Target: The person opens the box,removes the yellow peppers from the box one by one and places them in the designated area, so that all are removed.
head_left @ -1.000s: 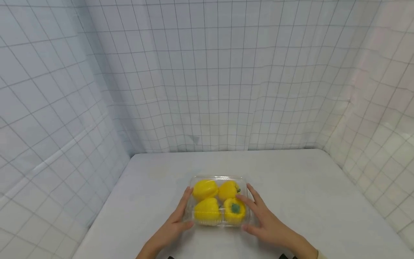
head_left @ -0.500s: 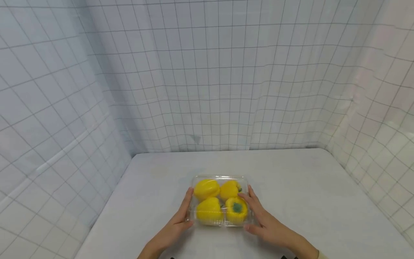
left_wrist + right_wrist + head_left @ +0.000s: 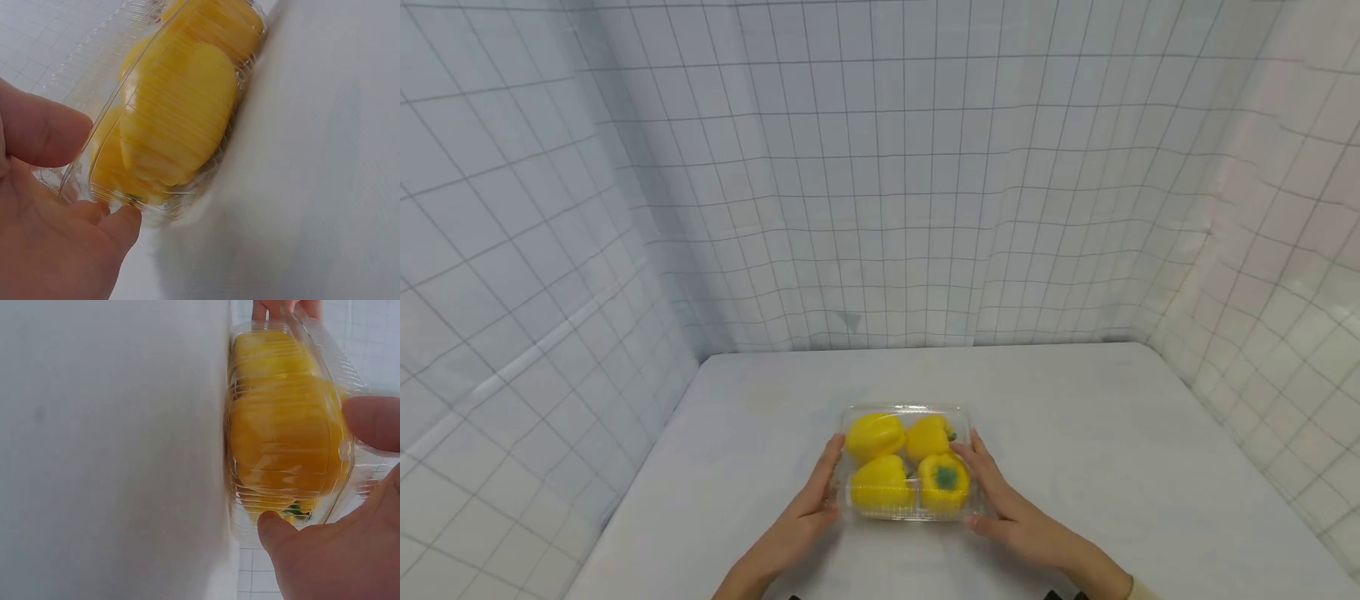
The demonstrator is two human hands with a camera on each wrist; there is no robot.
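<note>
A clear plastic clamshell box [image 3: 904, 409] lies on the white table [image 3: 760, 417], close in front of me. Several yellow bell peppers [image 3: 880, 483] fill it; the one at the near right turns its green stem end [image 3: 947, 477] upward. My left hand [image 3: 795, 523] holds the left side, thumb at the near corner and fingers along the edge. On the opposite side my right hand [image 3: 1026, 525] grips the box likewise, its index finger by the lid's edge. In the left wrist view the thumb [image 3: 47, 128] lies over the rim. Whether the lid is fully latched, I cannot tell.
White cloth with a grey grid hangs behind the table [image 3: 880, 208] and along its left [image 3: 512, 333] and right [image 3: 1285, 292] sides. The tabletop stretches out around the box to both sides.
The right index finger has drawn back slightly from the lid's top toward its edge. Both hands stay at the box's sides, and the box barely shifts with the head view.
</note>
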